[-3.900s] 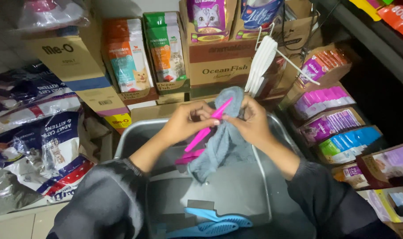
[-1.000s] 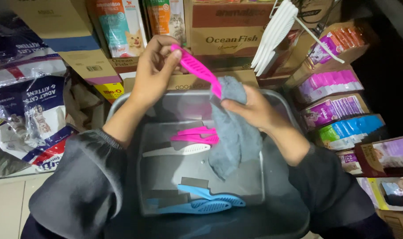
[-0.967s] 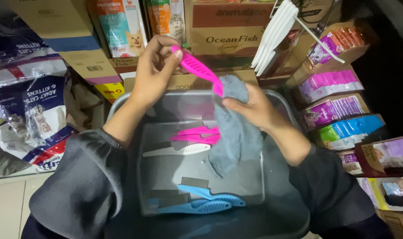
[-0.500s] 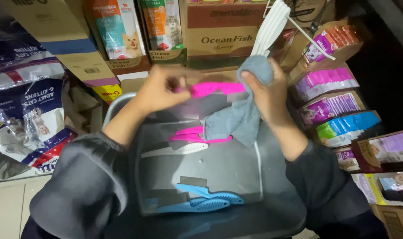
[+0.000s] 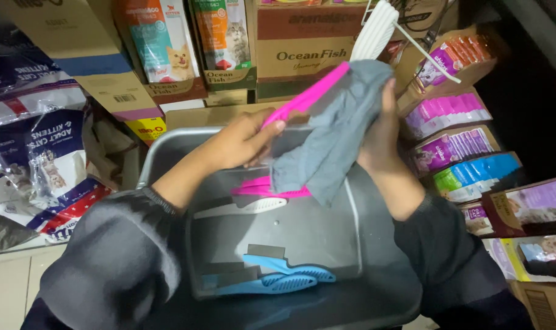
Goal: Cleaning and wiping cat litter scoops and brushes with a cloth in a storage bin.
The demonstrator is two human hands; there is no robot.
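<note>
Gripped by its handle in the left hand (image 5: 241,142), a pink comb (image 5: 308,95) is raised above a grey tub (image 5: 168,153). Its far end is wrapped in a grey cloth (image 5: 336,131), clasped by the right hand (image 5: 382,131). Below the hands, more pink combs (image 5: 268,189) and blue brushes (image 5: 284,278) are seen in the tub.

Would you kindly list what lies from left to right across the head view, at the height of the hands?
White and blue pet food bag → left hand → pink plastic comb → grey cloth → right hand → purple sachet boxes.
</note>
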